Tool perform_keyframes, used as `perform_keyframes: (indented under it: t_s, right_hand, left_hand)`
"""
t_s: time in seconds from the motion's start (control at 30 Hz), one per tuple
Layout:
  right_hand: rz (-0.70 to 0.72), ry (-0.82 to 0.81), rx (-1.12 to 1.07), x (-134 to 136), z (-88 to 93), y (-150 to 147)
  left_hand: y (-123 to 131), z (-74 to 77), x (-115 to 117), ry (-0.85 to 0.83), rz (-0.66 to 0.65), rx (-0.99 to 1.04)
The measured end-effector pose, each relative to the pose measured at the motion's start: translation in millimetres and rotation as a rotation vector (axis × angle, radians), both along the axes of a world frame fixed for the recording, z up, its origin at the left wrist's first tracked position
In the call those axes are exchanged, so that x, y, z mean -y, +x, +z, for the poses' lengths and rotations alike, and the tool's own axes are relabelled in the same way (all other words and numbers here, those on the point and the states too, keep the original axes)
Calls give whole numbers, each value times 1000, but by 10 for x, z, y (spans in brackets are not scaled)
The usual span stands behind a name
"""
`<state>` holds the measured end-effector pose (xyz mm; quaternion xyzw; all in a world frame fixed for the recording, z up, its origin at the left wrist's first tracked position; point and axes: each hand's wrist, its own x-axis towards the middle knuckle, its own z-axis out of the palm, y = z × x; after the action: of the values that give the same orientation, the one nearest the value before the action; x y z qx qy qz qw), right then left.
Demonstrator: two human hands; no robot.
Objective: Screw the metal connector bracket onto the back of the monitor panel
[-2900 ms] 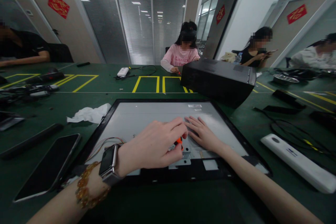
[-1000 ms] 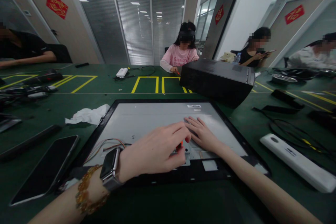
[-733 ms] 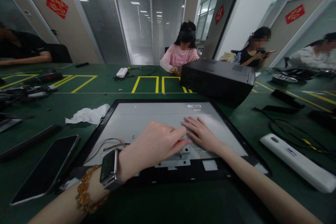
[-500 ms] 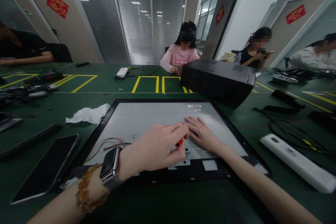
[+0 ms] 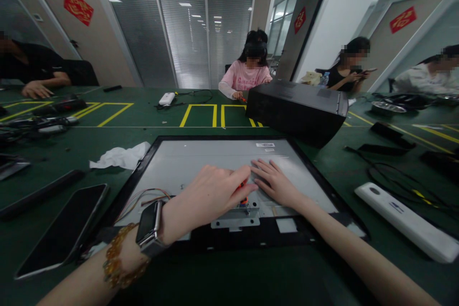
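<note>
A display panel (image 5: 211, 155) in a black frame lies flat in front of me, its grey metal back facing up. My left hand (image 5: 215, 193) is closed around the orange-and-dark handle of a screwdriver (image 5: 244, 200). The tool stands roughly upright over a small metal bracket (image 5: 234, 222) near the panel's front edge; its tip is too small to make out. Fingers spread, my right hand (image 5: 275, 184) rests flat on the metal back, just right of the left fingertips. Thin coloured wires (image 5: 152, 193) lie on the panel left of my left hand.
A phone (image 5: 64, 229), a dark bar (image 5: 43, 193) and crumpled tissue (image 5: 120, 157) lie at left. On the right are a long white device (image 5: 405, 222) and black cables (image 5: 387, 181). A black casing (image 5: 297, 107) stands behind the panel. Several people sit around the green table.
My left fingers have turned and loosened a little around the screwdriver, showing more of its handle and the bracket. My right hand stays put. A person's hand at far left has come forward.
</note>
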<state>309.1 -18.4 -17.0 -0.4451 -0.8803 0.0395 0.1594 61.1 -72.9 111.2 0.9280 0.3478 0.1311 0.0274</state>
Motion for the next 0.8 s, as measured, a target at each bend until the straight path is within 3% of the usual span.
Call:
perform_keyframes:
  t_s: [0.4, 0.57, 0.8]
  right_hand:
    - [-4, 11, 31, -4, -14, -5]
    - [-4, 8, 28, -11, -26, 4]
    - [-5, 9, 18, -14, -39, 10]
  left_hand:
    - [-13, 67, 62, -74, -91, 94]
    - [-18, 15, 22, -68, -155, 140]
    - [5, -16, 19, -126, -147, 191]
